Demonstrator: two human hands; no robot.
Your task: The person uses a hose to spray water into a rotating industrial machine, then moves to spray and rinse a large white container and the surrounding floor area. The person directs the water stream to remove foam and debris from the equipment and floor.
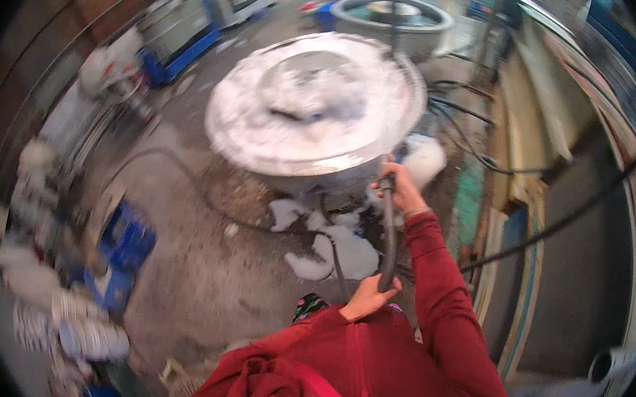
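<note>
Both hands are gripping one dark hose (389,236), which is running up in front of the person's chest toward a big round tub (315,106) brimming with white foam. The right hand (403,191) is wrapped around the upper end of the hose, just beside the tub's near rim, with the fingers closed tight around it. The left hand (368,297) is clasping the same hose lower down, close to the red sweatshirt, also closed around it. Between the two hands the hose is standing almost straight with only a slight bow, so I am judging it to be fairly stiff, thick-walled rubber rather than a floppy line. It is probably carrying some weight and may be pushing back if anything is flowing through it, though I cannot tell whether it is. With foam lying about, its surface is likely wet and slick, so a full wrap of the fingers, as both hands are doing now, looks like the safe hold, one hand near the tip for aiming and one lower for bearing the load.

Clumps of foam (332,246) are lying on the gritty concrete floor (195,278) below the tub. A blue crate (127,237) is sitting off to the person's left, and black cables (463,121) are trailing along the right. A second round tub (393,18) is standing farther back.
</note>
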